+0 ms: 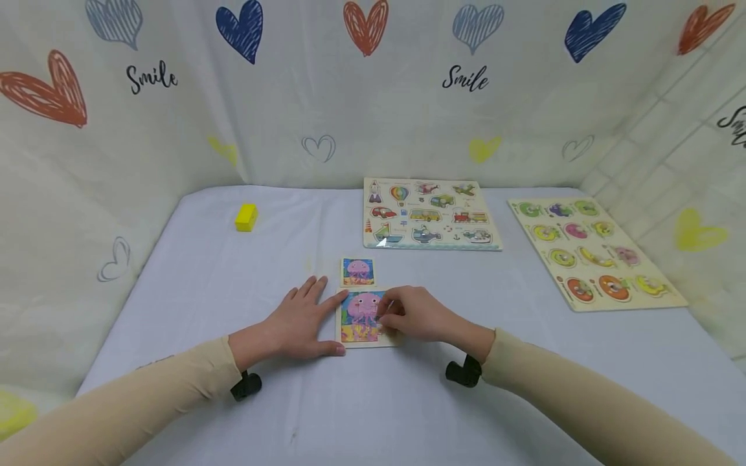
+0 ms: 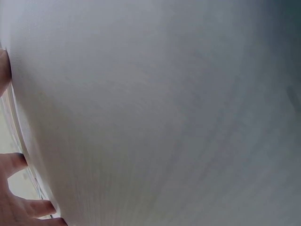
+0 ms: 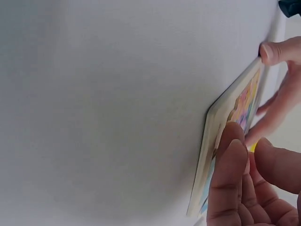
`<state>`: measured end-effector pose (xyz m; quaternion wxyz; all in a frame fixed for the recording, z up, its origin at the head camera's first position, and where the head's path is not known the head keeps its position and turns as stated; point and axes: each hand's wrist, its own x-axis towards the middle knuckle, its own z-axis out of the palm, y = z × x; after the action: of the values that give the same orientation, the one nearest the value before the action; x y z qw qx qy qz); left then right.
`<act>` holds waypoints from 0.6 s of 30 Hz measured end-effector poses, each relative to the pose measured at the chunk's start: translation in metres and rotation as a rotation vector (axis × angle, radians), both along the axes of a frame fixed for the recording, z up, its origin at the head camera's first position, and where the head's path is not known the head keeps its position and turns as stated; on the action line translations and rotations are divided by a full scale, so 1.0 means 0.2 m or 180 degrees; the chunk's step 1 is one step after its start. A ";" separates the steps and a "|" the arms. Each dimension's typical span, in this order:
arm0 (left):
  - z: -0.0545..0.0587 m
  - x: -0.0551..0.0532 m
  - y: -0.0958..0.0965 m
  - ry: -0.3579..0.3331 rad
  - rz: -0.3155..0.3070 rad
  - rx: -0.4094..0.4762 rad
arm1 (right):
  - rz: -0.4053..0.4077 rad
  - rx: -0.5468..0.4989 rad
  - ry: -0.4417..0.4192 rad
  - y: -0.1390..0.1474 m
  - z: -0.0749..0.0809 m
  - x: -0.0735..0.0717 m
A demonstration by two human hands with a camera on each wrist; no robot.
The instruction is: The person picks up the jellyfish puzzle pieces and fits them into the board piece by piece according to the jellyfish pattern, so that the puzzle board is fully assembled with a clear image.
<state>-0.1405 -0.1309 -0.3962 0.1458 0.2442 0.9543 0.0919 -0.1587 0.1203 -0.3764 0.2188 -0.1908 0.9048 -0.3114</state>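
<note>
A small wooden jigsaw board [image 1: 359, 317] with a pink jellyfish picture lies on the white cloth. Directly above it is a smaller card [image 1: 358, 272] with the same jellyfish. My left hand [image 1: 300, 323] rests spread with straight fingers, its thumb and index finger at the board's left edge. Over the board's right side, my right hand [image 1: 416, 314] is bent, with thumb and fingertips close together at the picture. Bare wood shows at the picture's lower right. In the right wrist view the right fingers [image 3: 230, 174] hide whatever may be between them.
A yellow block [image 1: 246, 217] stands at the back left. A vehicle puzzle board [image 1: 431, 217] lies behind the card, and a fruit puzzle board [image 1: 594, 255] to the right. A printed cloth [image 1: 396, 97] hangs behind the table.
</note>
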 end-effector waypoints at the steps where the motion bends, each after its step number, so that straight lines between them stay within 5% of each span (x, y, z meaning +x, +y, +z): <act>1: 0.00 0.00 0.00 0.0001 0.0001 -0.0002 | 0.0018 -0.0038 0.0027 0.02 0.01 0.00; 7: -0.01 0.00 -0.01 0.0005 -0.0006 -0.0005 | -0.0019 -0.0177 0.0151 0.16 0.02 0.02; 18: -0.01 0.00 -0.01 0.0023 -0.0043 -0.0002 | -0.0459 -0.0045 0.0175 0.49 0.03 0.04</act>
<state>-0.1415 -0.1323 -0.3982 0.1430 0.2509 0.9532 0.0898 -0.1516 0.2191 -0.3699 0.1695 -0.1352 0.9197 -0.3274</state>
